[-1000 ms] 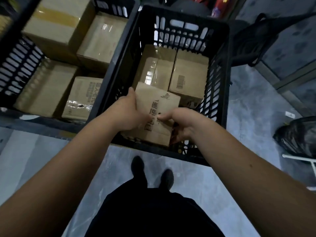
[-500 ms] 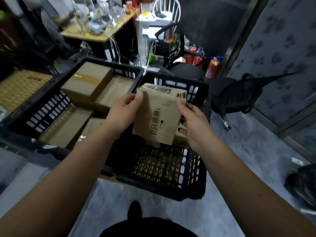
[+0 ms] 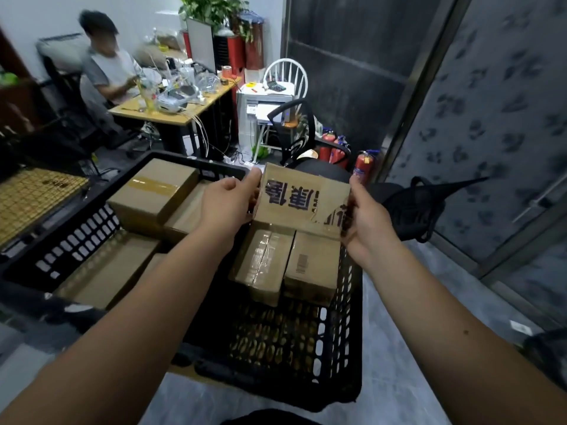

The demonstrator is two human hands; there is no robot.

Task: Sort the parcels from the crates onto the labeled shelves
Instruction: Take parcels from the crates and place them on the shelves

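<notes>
Now parcel (image 3: pixel 302 201) between left hand (image 3: pixel 227 203); right hand (image 3: pixel 366 216)

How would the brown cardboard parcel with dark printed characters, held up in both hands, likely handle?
The brown cardboard parcel probably stays stiff: its edges look straight between the left hand and right hand. It seems fairly light, held only at its ends. Its glossy tape may be slippery.

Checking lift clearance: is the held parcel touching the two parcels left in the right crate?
Cannot tell. In the head view the held parcel overlaps the two parcels in the image; no gap or contact shows.
</notes>
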